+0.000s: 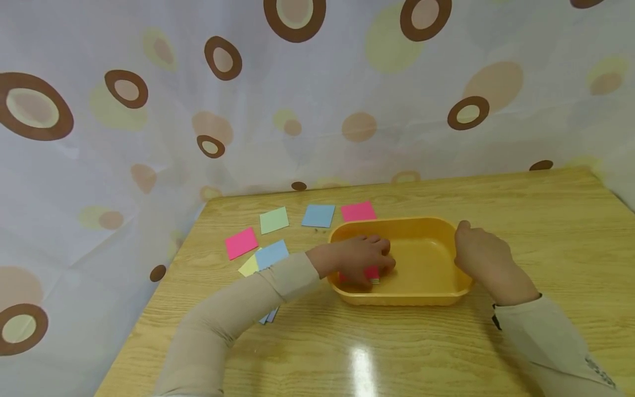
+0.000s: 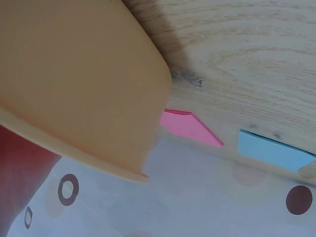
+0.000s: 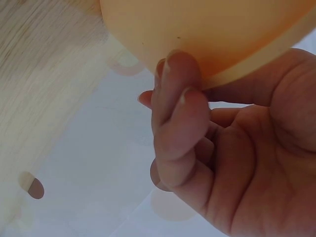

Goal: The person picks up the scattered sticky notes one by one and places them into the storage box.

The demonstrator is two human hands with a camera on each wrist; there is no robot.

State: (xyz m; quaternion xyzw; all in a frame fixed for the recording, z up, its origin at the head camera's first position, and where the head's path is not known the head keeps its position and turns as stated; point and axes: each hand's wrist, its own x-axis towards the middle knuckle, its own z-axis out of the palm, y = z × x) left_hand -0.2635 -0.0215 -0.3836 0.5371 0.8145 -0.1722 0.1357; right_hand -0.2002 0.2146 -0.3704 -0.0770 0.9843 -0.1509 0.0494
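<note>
A yellow-orange plastic tray [image 1: 421,264] stands on the wooden table. My right hand [image 1: 483,259] grips its right end, fingers against the outer wall and thumb over the rim, as the right wrist view shows. My left hand [image 1: 359,259] reaches inside the tray's left part. Its fingers and thumb curl down around a stack of pink paper notes [image 1: 372,273], which it partly covers. In the left wrist view the tray's wall [image 2: 89,79] hides most of that hand.
Behind the tray lie pink [image 1: 358,211], blue [image 1: 318,215] and green notes [image 1: 274,220]. Farther left are another pink note [image 1: 241,243], a blue note [image 1: 272,254] and a yellow note [image 1: 249,267]. Bluish notes [image 1: 269,316] show below the left sleeve. A patterned curtain [image 1: 317,110] hangs behind the table.
</note>
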